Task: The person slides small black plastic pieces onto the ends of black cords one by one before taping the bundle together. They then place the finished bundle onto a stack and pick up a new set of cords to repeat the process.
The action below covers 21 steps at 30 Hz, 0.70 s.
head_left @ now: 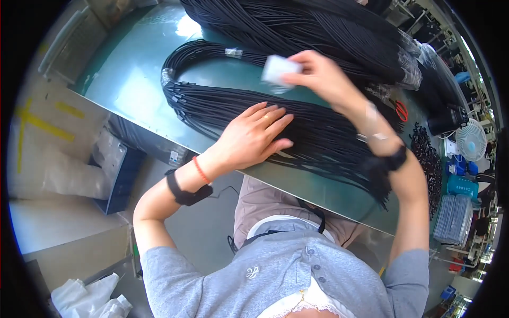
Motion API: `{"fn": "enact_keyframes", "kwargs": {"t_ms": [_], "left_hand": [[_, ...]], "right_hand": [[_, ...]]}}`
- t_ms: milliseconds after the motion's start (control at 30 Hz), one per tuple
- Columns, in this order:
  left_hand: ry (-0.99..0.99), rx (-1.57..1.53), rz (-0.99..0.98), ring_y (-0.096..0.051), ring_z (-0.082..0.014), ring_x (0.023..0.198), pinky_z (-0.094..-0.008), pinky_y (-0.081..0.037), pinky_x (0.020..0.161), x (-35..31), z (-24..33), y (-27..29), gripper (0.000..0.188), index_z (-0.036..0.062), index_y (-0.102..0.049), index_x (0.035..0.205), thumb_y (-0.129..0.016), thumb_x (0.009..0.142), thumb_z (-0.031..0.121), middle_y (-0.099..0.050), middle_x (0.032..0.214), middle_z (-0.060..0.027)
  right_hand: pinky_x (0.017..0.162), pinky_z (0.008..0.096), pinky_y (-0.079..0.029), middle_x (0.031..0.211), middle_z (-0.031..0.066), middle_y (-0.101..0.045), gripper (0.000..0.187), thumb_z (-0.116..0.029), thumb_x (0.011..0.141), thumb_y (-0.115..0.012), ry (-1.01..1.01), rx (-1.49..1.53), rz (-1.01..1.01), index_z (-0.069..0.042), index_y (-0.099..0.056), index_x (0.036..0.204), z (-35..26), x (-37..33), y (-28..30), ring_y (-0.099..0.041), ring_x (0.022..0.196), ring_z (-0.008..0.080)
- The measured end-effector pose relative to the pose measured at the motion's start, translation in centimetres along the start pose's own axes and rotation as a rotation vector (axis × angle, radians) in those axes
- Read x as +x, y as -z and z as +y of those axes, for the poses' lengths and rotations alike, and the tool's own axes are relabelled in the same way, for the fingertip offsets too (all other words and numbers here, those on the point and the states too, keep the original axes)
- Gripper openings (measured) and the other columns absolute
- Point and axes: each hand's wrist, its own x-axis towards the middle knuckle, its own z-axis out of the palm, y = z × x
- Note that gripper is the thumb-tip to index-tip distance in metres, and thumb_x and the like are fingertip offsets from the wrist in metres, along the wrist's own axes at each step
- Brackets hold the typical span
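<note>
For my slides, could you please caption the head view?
Left hand on black cables, right hand holding a blurred white object.

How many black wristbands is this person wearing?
2: one black wristband behind the left hand, which lies on black cables; a second black wristband behind the right hand, which holds a small white piece. Both forearms are bare, so none seem hidden.

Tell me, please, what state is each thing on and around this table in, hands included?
Left hand: open, resting on near cables
Right hand: closed, pinching white piece
White piece: held, blurred
Near cables: looped at left, bound with clear wrap
Far cables: bundled, clear-wrapped at right
Fan: upright; running or not, unclear
</note>
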Motion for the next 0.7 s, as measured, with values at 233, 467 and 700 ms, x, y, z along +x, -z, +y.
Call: {"fn": "enact_keyframes", "kwargs": {"t_ms": [233, 467, 700], "left_hand": [[0.054, 0.226, -0.240, -0.054, -0.0260, 0.112, -0.0381, -0.042, 0.101, -7.2, -1.4, 6.2, 0.058, 0.0039, -0.055, 0.126, -0.072, 0.072, 0.016, -0.056, 0.120, -0.0110], [0.072, 0.415, -0.098, -0.053, -0.0226, 0.105, -0.0331, -0.045, 0.091, -5.7, -5.5, 4.4, 0.056, 0.0032, -0.057, 0.119, -0.071, 0.066, 0.013, -0.053, 0.111, -0.0077], [0.102, 0.244, -0.233, -0.057, -0.0274, 0.095, -0.0354, -0.048, 0.082, -1.9, -9.8, 2.2, 0.040, 0.0043, -0.058, 0.104, -0.069, 0.066, 0.009, -0.058, 0.100, -0.0106]], "right_hand": [[0.083, 0.0304, -0.050, 0.104, 0.0164, -0.064, 0.071, -0.044, 0.071, -0.082, -0.080, -0.105, 0.142, 0.006, -0.056, 0.115, 5.8, 9.3, -10.4, -0.063, 0.095, 0.0213], [0.089, 0.0395, -0.050, 0.113, 0.0334, -0.060, 0.099, -0.068, 0.066, -0.072, -0.097, -0.523, -0.189, 0.017, -0.054, 0.113, 1.4, 3.9, -9.2, -0.062, 0.103, 0.0386], [0.084, 0.0449, -0.049, 0.102, 0.0281, -0.057, 0.061, -0.034, 0.072, -0.074, 0.054, -0.719, -0.253, 0.011, -0.051, 0.106, 1.8, 0.9, -11.8, -0.059, 0.094, 0.0427]]}}
